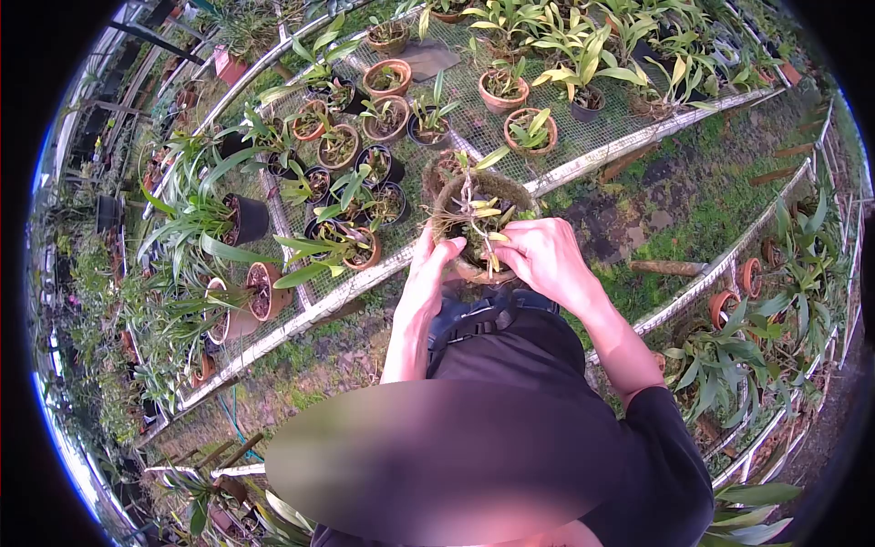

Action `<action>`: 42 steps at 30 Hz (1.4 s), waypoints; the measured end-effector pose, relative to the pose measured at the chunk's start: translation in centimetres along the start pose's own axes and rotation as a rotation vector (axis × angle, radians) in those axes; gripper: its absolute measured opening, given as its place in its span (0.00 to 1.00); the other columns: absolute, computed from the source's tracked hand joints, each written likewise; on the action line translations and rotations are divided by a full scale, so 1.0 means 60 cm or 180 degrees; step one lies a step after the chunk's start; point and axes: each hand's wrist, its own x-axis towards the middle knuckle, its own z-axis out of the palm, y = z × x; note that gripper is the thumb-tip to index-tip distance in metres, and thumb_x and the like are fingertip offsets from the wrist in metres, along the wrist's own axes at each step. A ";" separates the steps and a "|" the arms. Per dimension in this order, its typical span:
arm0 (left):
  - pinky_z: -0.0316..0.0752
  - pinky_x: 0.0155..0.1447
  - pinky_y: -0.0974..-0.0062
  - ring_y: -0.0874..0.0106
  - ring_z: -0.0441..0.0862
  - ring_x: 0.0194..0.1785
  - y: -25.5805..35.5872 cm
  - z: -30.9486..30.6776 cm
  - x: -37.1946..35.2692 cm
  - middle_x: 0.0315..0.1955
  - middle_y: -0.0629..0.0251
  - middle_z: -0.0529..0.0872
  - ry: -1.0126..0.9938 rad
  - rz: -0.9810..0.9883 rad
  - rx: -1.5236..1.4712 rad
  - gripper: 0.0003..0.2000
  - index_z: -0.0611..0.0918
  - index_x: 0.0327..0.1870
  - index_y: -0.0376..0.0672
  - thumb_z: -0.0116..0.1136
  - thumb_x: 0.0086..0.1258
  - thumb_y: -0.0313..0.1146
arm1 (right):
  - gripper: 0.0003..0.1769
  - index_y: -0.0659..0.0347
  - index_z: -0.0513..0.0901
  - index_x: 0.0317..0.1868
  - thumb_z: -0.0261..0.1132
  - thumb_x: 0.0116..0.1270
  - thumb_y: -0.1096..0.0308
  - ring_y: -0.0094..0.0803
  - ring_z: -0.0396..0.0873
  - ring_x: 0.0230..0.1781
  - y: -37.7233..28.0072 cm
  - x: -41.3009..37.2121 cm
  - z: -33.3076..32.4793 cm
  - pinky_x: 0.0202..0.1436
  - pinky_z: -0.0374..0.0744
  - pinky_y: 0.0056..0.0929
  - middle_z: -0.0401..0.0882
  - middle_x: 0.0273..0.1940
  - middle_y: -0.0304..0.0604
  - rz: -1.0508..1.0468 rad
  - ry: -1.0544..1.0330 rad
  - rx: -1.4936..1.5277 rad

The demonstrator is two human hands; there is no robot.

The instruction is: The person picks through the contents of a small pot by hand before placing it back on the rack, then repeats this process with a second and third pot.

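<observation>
Close to my waist, at the edge of the wire-mesh bench, is a mossy clay pot [447, 196] holding an orchid plant [483, 211] with yellowish-green stems and tangled roots. My left hand [428, 266] is against the pot's left side, its thumb at the rim and its other fingers mostly hidden behind the pot. On the right side, my right hand [538, 255] has its fingers pressed together in a pinch at the lower stems, inside the rim. What lies between those fingertips is too small to make out.
The mesh bench [583, 169] with a pale frame carries several clay and black pots ahead and to the left. A tilted clay pot [269, 292] is at the left. Another planted bench lies right, with a clay pot [725, 310]. A wooden post [670, 268] juts between the benches.
</observation>
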 end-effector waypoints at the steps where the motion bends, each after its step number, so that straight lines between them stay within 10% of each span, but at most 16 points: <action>1: 0.82 0.54 0.63 0.71 0.78 0.57 0.000 -0.002 0.000 0.57 0.64 0.80 0.0011 -0.0018 -0.0036 0.28 0.71 0.72 0.46 0.60 0.70 0.35 | 0.05 0.64 0.87 0.34 0.71 0.60 0.71 0.49 0.81 0.28 0.002 -0.001 -0.001 0.32 0.77 0.43 0.81 0.26 0.48 -0.0014 0.0109 0.0120; 14: 0.79 0.58 0.53 0.66 0.81 0.52 0.002 -0.012 -0.003 0.49 0.62 0.81 0.0486 -0.0115 -0.1091 0.19 0.78 0.54 0.43 0.69 0.65 0.38 | 0.06 0.67 0.86 0.39 0.71 0.67 0.72 0.24 0.79 0.31 -0.004 -0.036 -0.086 0.31 0.74 0.24 0.83 0.35 0.40 0.0595 0.0235 0.1118; 25: 0.79 0.57 0.57 0.68 0.82 0.48 -0.007 -0.028 -0.008 0.44 0.65 0.84 0.0574 -0.0078 -0.1015 0.13 0.80 0.48 0.43 0.67 0.66 0.36 | 0.06 0.69 0.82 0.39 0.66 0.73 0.75 0.23 0.80 0.36 0.021 -0.069 -0.124 0.40 0.80 0.23 0.82 0.39 0.42 0.0445 0.0928 0.2449; 29: 0.78 0.58 0.57 0.68 0.83 0.48 -0.015 -0.039 -0.007 0.44 0.65 0.84 0.0408 -0.0042 -0.1121 0.12 0.80 0.47 0.44 0.66 0.66 0.34 | 0.06 0.69 0.84 0.42 0.69 0.71 0.73 0.26 0.81 0.38 0.048 -0.081 -0.149 0.43 0.79 0.24 0.82 0.40 0.43 0.0807 0.1532 0.1467; 33: 0.73 0.64 0.61 0.69 0.79 0.55 -0.030 -0.043 0.002 0.50 0.66 0.82 0.0267 0.0082 -0.1046 0.20 0.77 0.59 0.43 0.64 0.66 0.32 | 0.09 0.64 0.86 0.45 0.71 0.63 0.74 0.36 0.81 0.36 0.017 -0.060 -0.136 0.46 0.78 0.34 0.81 0.39 0.46 0.0827 0.1996 -0.1930; 37: 0.64 0.72 0.67 0.70 0.73 0.65 -0.018 -0.018 -0.001 0.64 0.62 0.76 -0.0091 0.0385 -0.0572 0.37 0.61 0.78 0.40 0.61 0.66 0.29 | 0.09 0.64 0.89 0.43 0.73 0.62 0.73 0.27 0.75 0.28 -0.015 -0.054 -0.084 0.36 0.75 0.28 0.77 0.30 0.41 0.0982 0.0661 0.0589; 42: 0.63 0.75 0.66 0.65 0.69 0.72 -0.028 -0.008 0.007 0.70 0.57 0.71 -0.0323 0.0848 -0.0218 0.41 0.56 0.81 0.40 0.63 0.66 0.28 | 0.06 0.62 0.89 0.35 0.73 0.61 0.68 0.44 0.81 0.27 -0.040 -0.035 -0.021 0.32 0.76 0.39 0.79 0.26 0.45 0.0653 0.0210 0.0309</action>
